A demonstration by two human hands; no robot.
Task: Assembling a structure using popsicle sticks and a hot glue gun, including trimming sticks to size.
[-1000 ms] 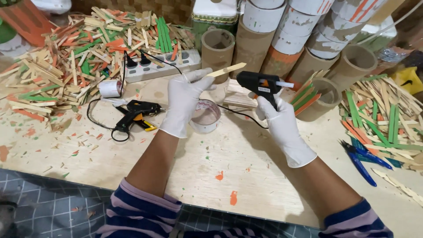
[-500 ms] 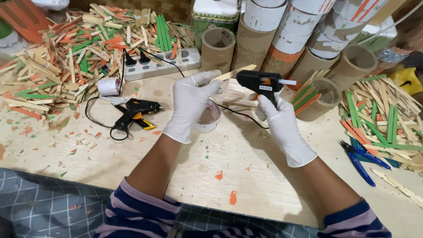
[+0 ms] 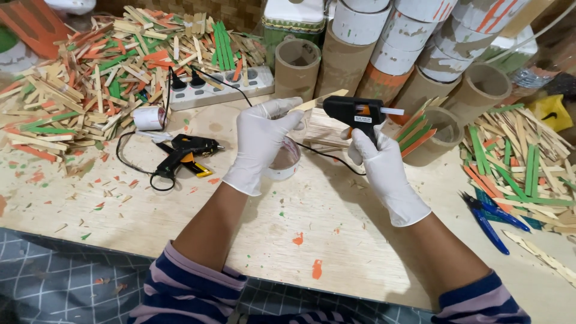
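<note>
My left hand (image 3: 261, 139), in a white glove, pinches a plain wooden craft stick (image 3: 321, 100) that points up and to the right. My right hand (image 3: 379, 162), also gloved, grips a black hot glue gun (image 3: 354, 111) by its handle. The gun's nozzle points left and meets the far end of the stick. Its black cord (image 3: 327, 156) trails down across the wooden tabletop (image 3: 252, 234). A small white tape roll (image 3: 287, 161) sits under my left hand, partly hidden. Behind the stick lies a flat panel of plain sticks (image 3: 324, 129).
A second black glue gun (image 3: 183, 150) lies at the left beside a white roll (image 3: 148, 117) and a power strip (image 3: 219, 87). Heaps of coloured sticks (image 3: 78, 84) fill the left and right (image 3: 522, 162). Cardboard tubes (image 3: 297, 66) stand at the back. Blue pliers (image 3: 489, 219) rest at the right.
Both hands have shifted slightly up and away from me, with the stick and glue gun still together. The stick's tip sits closer to the nozzle.
</note>
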